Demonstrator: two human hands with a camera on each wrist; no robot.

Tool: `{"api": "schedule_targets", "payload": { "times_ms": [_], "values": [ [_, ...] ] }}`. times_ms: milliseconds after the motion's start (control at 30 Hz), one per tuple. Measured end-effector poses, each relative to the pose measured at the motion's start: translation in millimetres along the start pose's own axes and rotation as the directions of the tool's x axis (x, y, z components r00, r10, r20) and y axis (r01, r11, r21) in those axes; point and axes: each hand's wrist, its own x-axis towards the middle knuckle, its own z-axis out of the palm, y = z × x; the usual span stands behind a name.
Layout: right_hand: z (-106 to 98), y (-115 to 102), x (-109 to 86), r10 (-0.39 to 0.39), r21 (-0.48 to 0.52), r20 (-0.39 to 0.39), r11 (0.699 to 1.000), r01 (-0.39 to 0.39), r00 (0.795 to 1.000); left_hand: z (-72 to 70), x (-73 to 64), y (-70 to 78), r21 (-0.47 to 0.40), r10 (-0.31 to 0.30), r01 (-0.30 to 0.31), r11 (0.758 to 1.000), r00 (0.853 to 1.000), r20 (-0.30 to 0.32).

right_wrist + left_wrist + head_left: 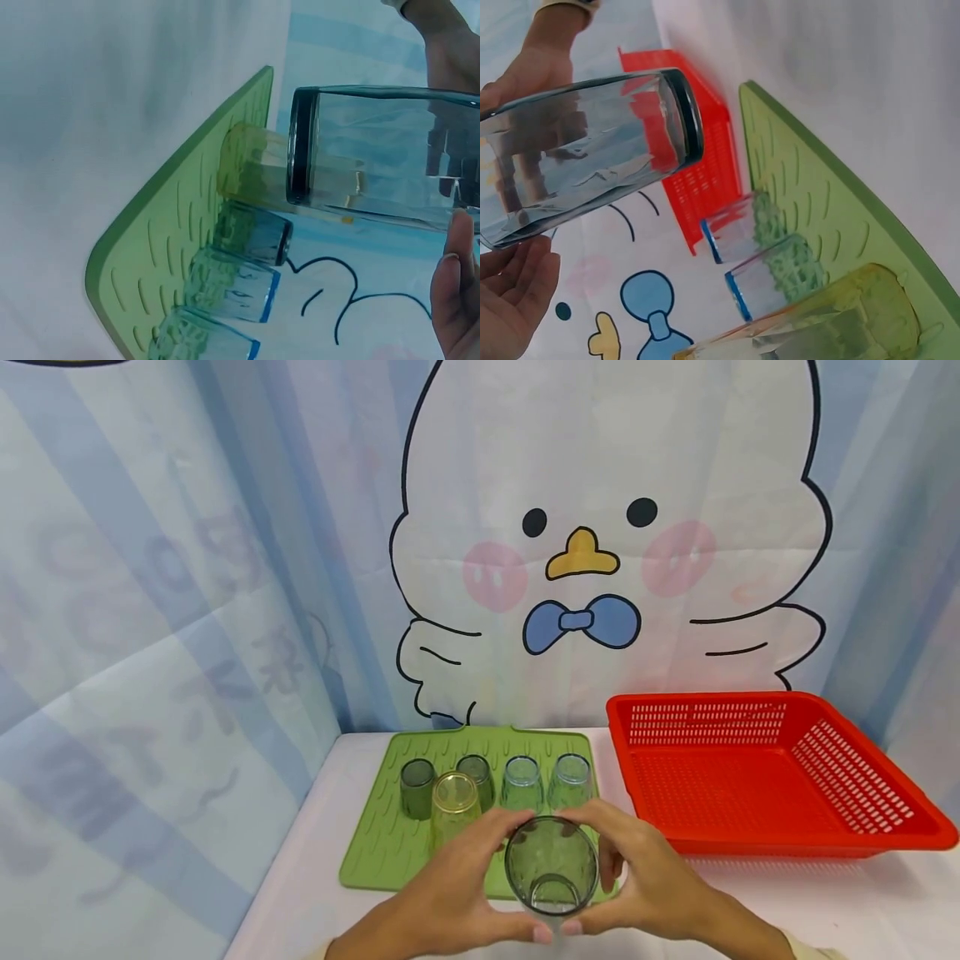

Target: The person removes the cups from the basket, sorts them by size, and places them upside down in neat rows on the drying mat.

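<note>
A tall grey-tinted glass (551, 866) is held mouth up between both hands, above the front edge of the green drying mat (375, 852). My left hand (457, 889) grips its left side near the rim, and my right hand (648, 877) grips the opposite side. In the left wrist view the glass's thick dark base (682, 116) points toward the mat. Behind it a yellow tumbler (455, 810) stands upside down. Also upturned on the mat are two small dark grey glasses (417, 792) and two clear glasses (522, 787) with blue rims.
A red perforated plastic basket (705, 777) stands on the white table (825, 902) to the right of the mat. A curtain with a cartoon bird (585, 668) hangs behind the table, and another striped curtain (150, 693) covers the left side.
</note>
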Motion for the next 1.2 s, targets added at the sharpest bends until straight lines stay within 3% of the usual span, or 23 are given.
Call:
{"api": "schedule_targets", "payload": {
  "times_ms": [167, 400, 633, 867, 1000, 1133, 1200],
  "values": [
    [1.0, 1.2, -0.3, 0.010, 0.012, 0.004, 1.000, -0.010, 1.000, 1.6, 0.9, 2.1, -0.021, -0.042, 0.042, 0.999, 0.999, -0.019],
    [2.8, 2.0, -0.4, 0.020, 0.023, 0.008, 1.000, -0.021, 1.000, 1.9, 0.8, 1.8, -0.001, -0.031, 0.031, 1.000, 0.999, -0.028],
    [6.0, 4.6, 0.3, 0.018, 0.111, 0.017, 0.994, -0.020, 1.000, -1.6, 2.4, 3.1, 0.060, -0.008, 0.011, 0.998, 0.999, -0.046],
    [11.2, 15.5, 1.4, -0.017, 0.282, 0.058, 0.960, 0.000, 0.998, -9.5, 5.7, 7.9, 0.042, -0.021, 0.023, 0.999, 0.998, -0.066],
    [20.8, 25.4, 0.5, 0.008, 0.380, 0.129, 0.923, -0.058, 0.992, -15.7, 9.3, 13.5, -0.016, -0.024, 0.023, 1.000, 0.996, -0.085],
    [32.0, 35.9, -2.0, 0.004, 0.421, 0.192, 0.903, -0.086, 0.981, -21.6, 12.6, 19.1, -0.043, -0.006, 0.001, 0.999, 0.994, -0.106],
    [36.9, 40.2, -3.7, 0.020, 0.400, 0.209, 0.910, -0.104, 0.978, -23.7, 13.3, 20.3, -0.036, 0.024, -0.029, 0.999, 0.991, -0.128]
  ]
}}
